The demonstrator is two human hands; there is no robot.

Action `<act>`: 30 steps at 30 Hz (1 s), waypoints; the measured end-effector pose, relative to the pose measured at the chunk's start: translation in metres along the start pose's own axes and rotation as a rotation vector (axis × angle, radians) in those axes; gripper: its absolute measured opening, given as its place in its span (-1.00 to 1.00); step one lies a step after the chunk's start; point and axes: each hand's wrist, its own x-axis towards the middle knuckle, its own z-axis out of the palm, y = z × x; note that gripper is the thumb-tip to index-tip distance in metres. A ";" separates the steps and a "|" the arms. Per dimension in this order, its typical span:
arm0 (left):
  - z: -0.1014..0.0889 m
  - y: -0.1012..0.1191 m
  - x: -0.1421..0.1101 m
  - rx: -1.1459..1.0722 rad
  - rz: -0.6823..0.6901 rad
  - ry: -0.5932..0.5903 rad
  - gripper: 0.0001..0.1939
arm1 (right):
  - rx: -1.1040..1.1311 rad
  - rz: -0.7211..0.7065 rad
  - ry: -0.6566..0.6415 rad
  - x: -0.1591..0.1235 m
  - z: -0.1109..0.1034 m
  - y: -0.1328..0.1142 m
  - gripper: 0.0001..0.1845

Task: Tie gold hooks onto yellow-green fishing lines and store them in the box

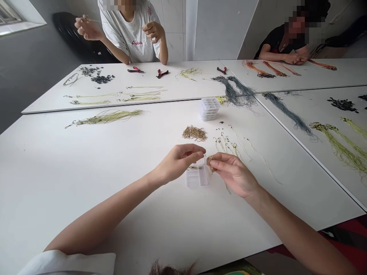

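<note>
My left hand (pixel 177 163) is closed in a pinch just above a clear compartment box (pixel 197 181); what its fingertips hold is too small to make out. Close beside it, my right hand (pixel 235 173) pinches a yellow-green fishing line (pixel 226 187), coiled near the fingertips with its tail hanging down. Some line lies in the box's rear compartment, partly hidden by my hands. Beyond them is a heap of bronze-coloured fish hooks (pixel 194 133). Several hooks tied to yellow-green lines (pixel 229 147) are spread to the right.
A stack of clear boxes (pixel 208 111) stands behind the hooks. A bundle of yellow-green lines (pixel 110 117) lies left, grey lines (pixel 235 91) right. Pliers (pixel 162 73) rest on the far table, where a person in white (pixel 134 38) holds up a line. Another person (pixel 283 49) leans there.
</note>
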 end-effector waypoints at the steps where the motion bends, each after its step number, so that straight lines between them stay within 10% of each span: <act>1: 0.003 -0.003 0.001 -0.064 -0.027 0.014 -0.69 | 0.015 -0.024 0.036 0.001 0.000 0.000 -0.93; 11: 0.033 -0.023 0.001 -0.652 -0.104 -0.167 -0.78 | 0.084 -0.109 0.139 0.002 0.001 0.000 -0.93; 30: 0.038 -0.026 0.001 -0.752 -0.123 -0.190 -0.79 | 0.136 -0.063 0.081 0.001 0.002 0.001 -0.93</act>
